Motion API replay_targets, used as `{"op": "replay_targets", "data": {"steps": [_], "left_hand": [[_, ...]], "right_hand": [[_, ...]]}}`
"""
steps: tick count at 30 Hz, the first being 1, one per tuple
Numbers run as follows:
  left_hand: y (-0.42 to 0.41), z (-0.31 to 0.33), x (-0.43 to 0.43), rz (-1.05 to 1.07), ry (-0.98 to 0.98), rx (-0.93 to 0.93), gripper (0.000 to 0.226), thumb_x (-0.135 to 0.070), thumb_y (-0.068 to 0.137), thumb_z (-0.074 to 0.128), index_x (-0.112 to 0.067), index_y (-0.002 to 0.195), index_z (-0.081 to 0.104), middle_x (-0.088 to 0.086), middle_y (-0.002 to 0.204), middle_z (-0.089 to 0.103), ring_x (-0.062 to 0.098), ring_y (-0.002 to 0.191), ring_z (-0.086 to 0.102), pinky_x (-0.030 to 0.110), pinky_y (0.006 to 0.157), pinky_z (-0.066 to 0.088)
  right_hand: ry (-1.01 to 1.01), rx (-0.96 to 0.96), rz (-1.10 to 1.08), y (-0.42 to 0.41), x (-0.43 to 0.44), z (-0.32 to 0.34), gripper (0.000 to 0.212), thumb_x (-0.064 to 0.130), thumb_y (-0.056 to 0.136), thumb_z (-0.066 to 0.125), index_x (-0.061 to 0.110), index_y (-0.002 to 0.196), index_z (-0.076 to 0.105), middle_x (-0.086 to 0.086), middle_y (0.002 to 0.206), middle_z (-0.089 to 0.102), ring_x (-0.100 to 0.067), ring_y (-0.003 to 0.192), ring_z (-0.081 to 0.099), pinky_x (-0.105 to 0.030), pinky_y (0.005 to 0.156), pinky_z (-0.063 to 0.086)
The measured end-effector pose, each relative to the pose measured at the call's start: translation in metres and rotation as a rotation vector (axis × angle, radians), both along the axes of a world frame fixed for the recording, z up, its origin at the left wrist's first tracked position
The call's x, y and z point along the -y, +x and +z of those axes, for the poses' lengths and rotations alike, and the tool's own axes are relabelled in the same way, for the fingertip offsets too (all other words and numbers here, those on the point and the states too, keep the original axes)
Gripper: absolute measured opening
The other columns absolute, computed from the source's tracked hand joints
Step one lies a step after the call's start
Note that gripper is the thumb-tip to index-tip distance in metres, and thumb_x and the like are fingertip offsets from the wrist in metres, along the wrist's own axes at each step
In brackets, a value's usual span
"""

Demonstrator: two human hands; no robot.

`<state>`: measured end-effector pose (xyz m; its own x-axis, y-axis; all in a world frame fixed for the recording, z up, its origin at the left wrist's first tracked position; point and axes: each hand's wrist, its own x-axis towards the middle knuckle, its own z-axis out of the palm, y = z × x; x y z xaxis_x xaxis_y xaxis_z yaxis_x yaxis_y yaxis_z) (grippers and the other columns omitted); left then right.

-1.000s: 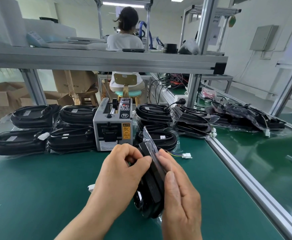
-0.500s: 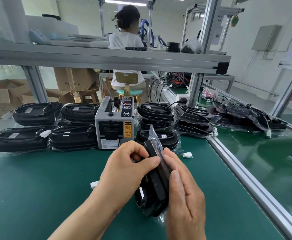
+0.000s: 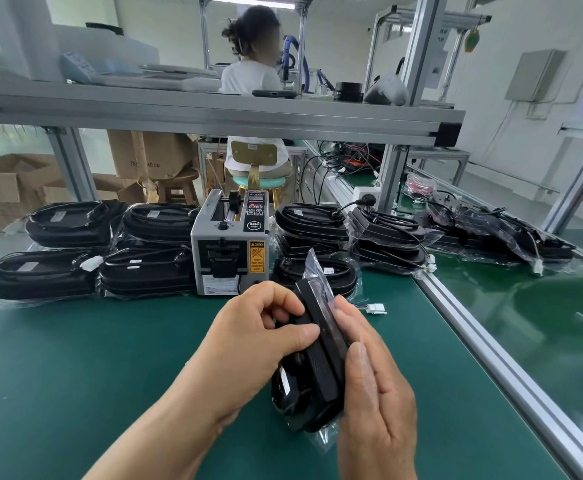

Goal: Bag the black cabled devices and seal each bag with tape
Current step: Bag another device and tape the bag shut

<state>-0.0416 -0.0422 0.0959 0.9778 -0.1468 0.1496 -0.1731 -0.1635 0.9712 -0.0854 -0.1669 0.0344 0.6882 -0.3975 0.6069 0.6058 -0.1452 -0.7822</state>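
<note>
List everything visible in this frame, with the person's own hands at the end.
device: one, black, upright between the hands, inside a bag.
bag: one, clear, around the device, open end sticking up.
tape dispenser: one, grey, back centre of the table.
bagged devices: several, black, stacked on both sides of the tape dispenser.
connector: one, white, on the table right of the hands.
table: one, green top.
cardboard boxes: several, brown, on the floor behind, left.
seated person: one, white top, beyond the shelf.
left hand: fingers curled round the device's top.
right hand: flat against the bag's right side.
</note>
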Motion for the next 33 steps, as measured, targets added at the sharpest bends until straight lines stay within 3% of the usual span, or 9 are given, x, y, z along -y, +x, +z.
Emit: {"op": "replay_targets", "data": {"steps": [8, 13, 15, 18, 20, 24, 27, 30, 33], "left_hand": [[-0.006, -0.007, 0.006, 0.037, -0.111, -0.011, 0.023, -0.007, 0.077, 0.076, -0.029, 0.076, 0.068, -0.018, 0.06, 0.051, 0.002, 0.058, 0.042, 0.011, 0.056, 0.041], [-0.013, -0.011, 0.009, 0.099, -0.043, 0.053, 0.02, -0.011, 0.079, 0.072, -0.029, 0.079, 0.063, -0.021, 0.066, 0.055, -0.001, 0.058, 0.046, 0.01, 0.053, 0.042], [-0.016, -0.012, 0.01, 0.14, 0.051, 0.102, 0.021, -0.022, 0.076, 0.069, -0.039, 0.083, 0.059, -0.025, 0.08, 0.057, -0.002, 0.067, 0.051, 0.01, 0.06, 0.043], [-0.024, -0.015, 0.013, 0.158, 0.228, 0.186, 0.029, -0.041, 0.068, 0.06, -0.054, 0.092, 0.049, -0.031, 0.102, 0.049, -0.009, 0.1, 0.048, 0.013, 0.074, 0.04], [-0.026, -0.018, 0.011, 0.158, 0.221, 0.191, 0.044, -0.052, 0.061, 0.057, -0.06, 0.102, 0.044, -0.034, 0.107, 0.044, -0.011, 0.109, 0.044, 0.014, 0.078, 0.039], [-0.011, -0.021, -0.007, 0.105, 0.236, 0.111, 0.072, -0.069, 0.053, 0.056, -0.055, 0.123, 0.043, -0.043, 0.122, 0.04, -0.019, 0.115, 0.041, 0.019, 0.094, 0.04], [0.0, -0.016, -0.02, -0.016, 0.232, 0.102, 0.061, -0.061, 0.063, 0.064, -0.053, 0.122, 0.055, -0.034, 0.123, 0.057, -0.011, 0.112, 0.055, 0.028, 0.1, 0.046], [0.01, -0.016, -0.03, -0.008, 0.256, 0.199, 0.051, -0.045, 0.073, 0.068, -0.053, 0.122, 0.056, -0.033, 0.124, 0.057, -0.012, 0.113, 0.054, 0.019, 0.094, 0.042], [0.016, -0.028, -0.037, 0.011, 0.279, 0.269, 0.053, -0.031, 0.078, 0.074, -0.055, 0.122, 0.055, -0.037, 0.129, 0.052, -0.013, 0.121, 0.048, 0.013, 0.097, 0.037]], "right_hand": [[-0.035, 0.039, -0.006, -0.004, 0.0, -0.003, 0.039, 0.027, 0.097, 0.041, 0.014, 0.123, 0.067, 0.009, 0.136, 0.063, -0.013, 0.129, 0.057, -0.022, 0.105, 0.044], [-0.052, 0.049, -0.017, -0.008, -0.002, -0.003, 0.041, 0.025, 0.097, 0.04, 0.009, 0.123, 0.067, 0.008, 0.137, 0.063, -0.013, 0.129, 0.057, -0.019, 0.103, 0.044], [-0.064, 0.043, -0.023, -0.008, -0.005, -0.002, 0.04, 0.024, 0.096, 0.041, 0.009, 0.123, 0.066, 0.009, 0.138, 0.062, -0.011, 0.129, 0.057, -0.017, 0.102, 0.044], [-0.008, 0.023, 0.021, -0.009, -0.01, -0.004, 0.034, 0.013, 0.095, 0.049, 0.011, 0.126, 0.063, 0.009, 0.142, 0.059, -0.007, 0.131, 0.054, -0.013, 0.101, 0.044], [0.076, -0.002, 0.112, -0.01, -0.013, -0.007, 0.039, 0.013, 0.093, 0.052, 0.012, 0.131, 0.059, 0.004, 0.144, 0.057, -0.009, 0.133, 0.053, -0.02, 0.102, 0.047], [0.117, -0.028, 0.171, -0.007, -0.013, -0.011, 0.043, 0.035, 0.093, 0.05, 0.028, 0.135, 0.06, 0.004, 0.136, 0.064, -0.019, 0.127, 0.06, -0.039, 0.101, 0.049], [0.111, -0.004, 0.246, 0.006, -0.016, -0.014, 0.041, 0.024, 0.1, 0.047, 0.03, 0.14, 0.055, 0.006, 0.139, 0.061, -0.017, 0.13, 0.057, -0.029, 0.102, 0.049], [0.095, -0.05, 0.364, 0.023, -0.018, -0.025, 0.05, 0.012, 0.098, 0.041, 0.025, 0.147, 0.042, 0.011, 0.147, 0.054, -0.012, 0.139, 0.047, -0.019, 0.106, 0.042], [0.079, -0.135, 0.486, 0.027, -0.016, -0.042, 0.057, 0.004, 0.093, 0.049, 0.02, 0.147, 0.035, 0.013, 0.15, 0.05, -0.012, 0.141, 0.043, -0.021, 0.109, 0.041]]}}
